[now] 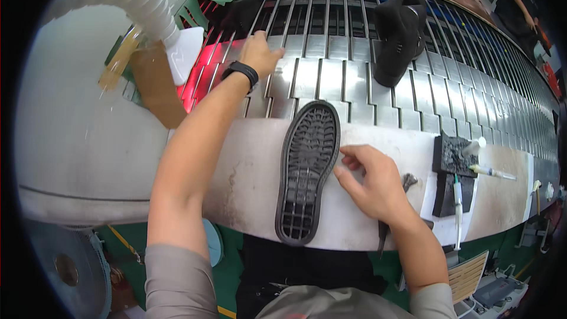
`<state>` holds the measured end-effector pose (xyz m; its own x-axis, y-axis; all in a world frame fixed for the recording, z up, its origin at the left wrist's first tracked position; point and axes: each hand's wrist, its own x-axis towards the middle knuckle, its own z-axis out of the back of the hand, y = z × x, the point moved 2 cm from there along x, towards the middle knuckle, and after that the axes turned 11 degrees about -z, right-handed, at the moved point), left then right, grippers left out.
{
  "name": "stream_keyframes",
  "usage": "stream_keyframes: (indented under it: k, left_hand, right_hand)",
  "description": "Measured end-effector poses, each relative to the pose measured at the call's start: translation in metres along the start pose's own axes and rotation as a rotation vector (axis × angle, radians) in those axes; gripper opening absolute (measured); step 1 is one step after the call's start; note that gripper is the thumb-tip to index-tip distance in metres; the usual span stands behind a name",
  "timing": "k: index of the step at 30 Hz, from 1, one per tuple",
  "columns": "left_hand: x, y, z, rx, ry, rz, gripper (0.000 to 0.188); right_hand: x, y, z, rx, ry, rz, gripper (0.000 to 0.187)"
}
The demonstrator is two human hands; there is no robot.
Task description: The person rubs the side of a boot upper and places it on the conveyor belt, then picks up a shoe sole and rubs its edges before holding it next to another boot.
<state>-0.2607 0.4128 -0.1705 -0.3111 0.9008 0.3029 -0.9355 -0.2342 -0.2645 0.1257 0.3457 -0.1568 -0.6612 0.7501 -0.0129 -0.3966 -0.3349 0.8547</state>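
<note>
Passable along bench (251, 159) between left forearm (195, 124) and black sole (308, 165). Tight at sole's right edge: crowded by fingertips of right hand (375, 183). Roomy over metal slats (333, 77) between left hand (260, 56) and black boot (398, 41). Obstructed left of forearm by white hose nozzle (186, 56), brown board (155, 82). Narrowed right of right hand by metal tool end (409, 181), then black block (444, 195) and syringe (458, 207).

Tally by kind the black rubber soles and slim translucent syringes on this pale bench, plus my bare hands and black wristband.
Black rubber shoe sole: 1
Slim translucent plastic syringes, one teal-tipped, one yellow-tipped: 2
Bare hands, left hand and right hand: 2
Black wristband: 1
Total: 6
</note>
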Motion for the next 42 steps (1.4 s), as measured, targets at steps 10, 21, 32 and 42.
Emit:
stream_keyframes:
  k: [10,21,32,42]
  left_hand:
    - [0.225,0.123,0.014,0.249,-0.025,0.252,0.105]
    - [0.179,0.134,-0.017,0.374,-0.071,0.351,0.085]
    - [0.088,0.030,0.111,0.119,-0.453,-0.208,0.080]
    - [-0.126,-0.093,0.218,-0.626,-0.704,-0.185,0.068]
  right_hand:
    - [0.003,0.002,0.009,-0.058,0.076,-0.005,0.041]
    - [0.003,0.002,0.000,-0.035,0.043,0.010,0.039]
    - [-0.004,0.001,0.002,-0.023,0.053,-0.017,0.038]
    - [-0.013,0.009,-0.003,-0.026,0.032,0.018,0.036]
